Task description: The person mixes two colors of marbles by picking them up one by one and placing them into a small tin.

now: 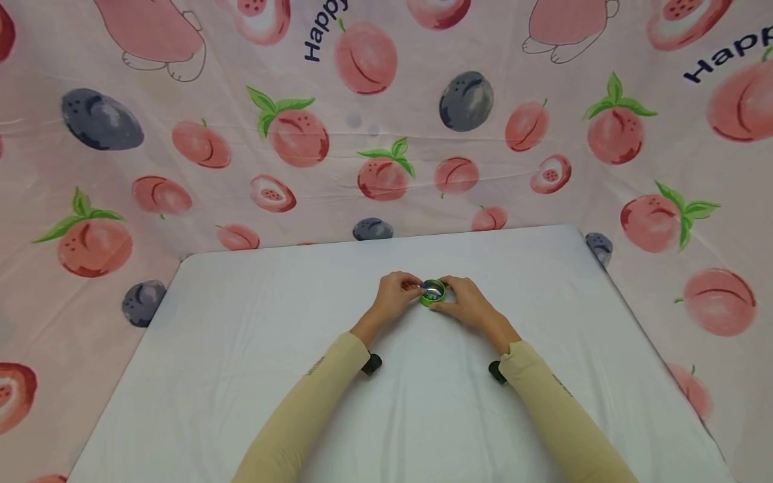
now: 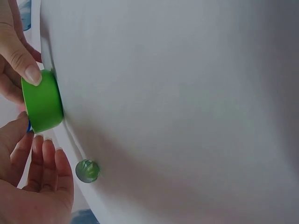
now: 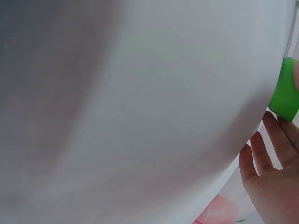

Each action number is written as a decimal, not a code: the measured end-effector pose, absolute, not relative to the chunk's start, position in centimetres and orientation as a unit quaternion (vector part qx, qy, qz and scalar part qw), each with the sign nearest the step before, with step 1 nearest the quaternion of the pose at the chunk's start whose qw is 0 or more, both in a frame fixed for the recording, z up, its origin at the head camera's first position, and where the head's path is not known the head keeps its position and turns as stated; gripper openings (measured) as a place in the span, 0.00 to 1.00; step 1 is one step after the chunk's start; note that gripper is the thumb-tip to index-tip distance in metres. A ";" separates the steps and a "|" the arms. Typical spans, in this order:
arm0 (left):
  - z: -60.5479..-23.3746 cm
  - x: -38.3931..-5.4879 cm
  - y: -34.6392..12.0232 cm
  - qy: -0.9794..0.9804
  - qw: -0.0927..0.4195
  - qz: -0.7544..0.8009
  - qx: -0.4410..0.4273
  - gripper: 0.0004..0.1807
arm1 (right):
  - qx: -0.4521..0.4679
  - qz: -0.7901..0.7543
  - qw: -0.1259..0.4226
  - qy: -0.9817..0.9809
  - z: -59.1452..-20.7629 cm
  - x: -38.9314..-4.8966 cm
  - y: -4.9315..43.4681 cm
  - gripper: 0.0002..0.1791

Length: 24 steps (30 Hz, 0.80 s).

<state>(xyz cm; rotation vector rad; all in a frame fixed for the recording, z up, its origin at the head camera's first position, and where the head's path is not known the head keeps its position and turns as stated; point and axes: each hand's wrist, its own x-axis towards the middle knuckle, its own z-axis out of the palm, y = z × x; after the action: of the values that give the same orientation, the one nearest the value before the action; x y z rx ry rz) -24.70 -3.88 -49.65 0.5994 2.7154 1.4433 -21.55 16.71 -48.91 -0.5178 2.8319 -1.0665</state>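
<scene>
A small round green tin with a shiny inside stands on the white table, some small bluish things in it too tiny to tell. My right hand grips the tin from the right, thumb and fingers around its side. At the tin's left rim, my left hand pinches a small blue object, mostly hidden by the fingertips; its kind cannot be told. In the left wrist view a clear green glass marble lies on the table close to the left fingers. The right wrist view shows the tin only partly.
The white cloth-covered table stretches around both hands. Behind it and at both sides hangs a pink fruit-print curtain. A dark wrist camera sits under the left sleeve, another by the right sleeve.
</scene>
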 end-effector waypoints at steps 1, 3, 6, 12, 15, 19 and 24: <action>-49.7 -24.7 -3.9 0.867 0.005 0.461 0.191 0.09 | -0.169 -0.347 0.036 0.922 -48.9 -21.5 16.7 0.32; -49.7 -24.6 -3.8 0.866 0.006 0.463 0.189 0.09 | -0.171 -0.347 0.035 0.921 -49.0 -21.6 16.7 0.32; -49.6 -24.5 -3.7 0.865 0.007 0.465 0.187 0.09 | -0.171 -0.347 0.033 0.921 -49.0 -21.7 16.7 0.32; -49.5 -24.4 -3.8 0.868 0.010 0.462 0.183 0.10 | -0.175 -0.344 0.026 0.922 -49.2 -21.7 16.7 0.31; -49.4 -24.4 -4.2 0.870 0.012 0.459 0.181 0.11 | -0.171 -0.341 0.032 0.924 -49.2 -21.7 16.7 0.32; -49.1 -24.4 -5.1 0.872 0.012 0.458 0.175 0.12 | -0.165 -0.337 0.038 0.926 -49.1 -21.5 16.6 0.33; -48.7 -24.2 -6.6 0.876 0.024 0.454 0.159 0.11 | -0.160 -0.338 0.042 0.927 -48.8 -21.4 16.6 0.33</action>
<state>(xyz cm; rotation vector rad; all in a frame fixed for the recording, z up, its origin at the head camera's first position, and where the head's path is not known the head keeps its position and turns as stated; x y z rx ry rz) -24.15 -6.60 -48.71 0.4936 2.7118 1.4059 -21.39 16.56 -48.83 -0.4892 2.8357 -1.0336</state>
